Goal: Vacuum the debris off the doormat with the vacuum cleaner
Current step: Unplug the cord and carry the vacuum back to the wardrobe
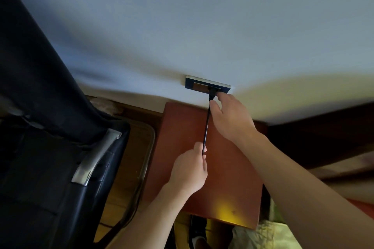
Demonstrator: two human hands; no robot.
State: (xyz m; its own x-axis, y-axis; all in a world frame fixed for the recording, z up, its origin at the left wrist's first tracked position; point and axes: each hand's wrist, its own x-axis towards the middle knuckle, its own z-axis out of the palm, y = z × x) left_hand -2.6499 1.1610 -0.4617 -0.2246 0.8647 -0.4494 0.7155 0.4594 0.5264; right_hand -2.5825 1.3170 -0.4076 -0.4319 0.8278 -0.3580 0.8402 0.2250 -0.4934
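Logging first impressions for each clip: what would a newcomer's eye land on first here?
Two bare hands at a wall socket at centre frame: the right hand pinches a black plug at the socket, and the left hand grips the black cord lower down. Beneath them sits a reddish-brown wooden tabletop, and a dark chair fills the left side. No vacuum cleaner or doormat is in view.
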